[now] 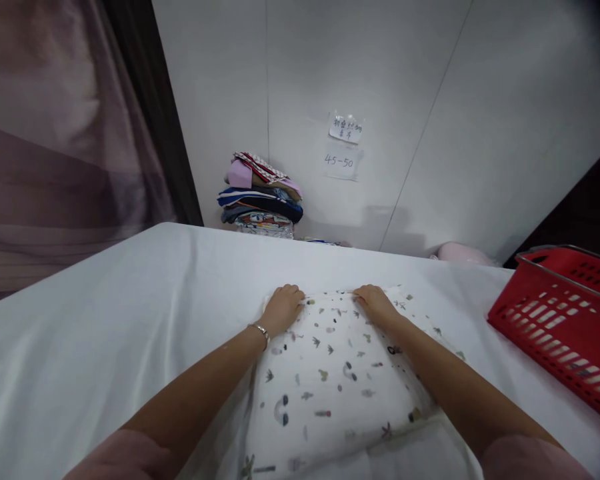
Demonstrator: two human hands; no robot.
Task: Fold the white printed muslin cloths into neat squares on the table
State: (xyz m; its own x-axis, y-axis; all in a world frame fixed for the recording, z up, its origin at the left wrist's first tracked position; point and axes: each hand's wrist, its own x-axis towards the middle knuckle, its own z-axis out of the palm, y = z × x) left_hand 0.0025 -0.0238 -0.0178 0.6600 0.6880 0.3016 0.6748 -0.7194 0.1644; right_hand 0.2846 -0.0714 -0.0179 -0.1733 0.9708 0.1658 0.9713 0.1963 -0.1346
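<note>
A white cloth printed with small rainbows, leaves and other motifs lies in layers in front of me. My left hand is at its far left corner, fingers curled over the far edge. At the far edge further right, my right hand has its fingers closed on the fabric too. The fingertips of both hands are partly hidden against the cloth. A silvery bracelet circles the left wrist. Some of the printed fabric spreads out flat beyond the right hand and forearm.
A white-covered table lies under the cloth. To the right stands a red plastic basket with a metal handle. Behind the table a stack of folded fabrics rises against the wall, near two paper labels. A pinkish curtain hangs at left.
</note>
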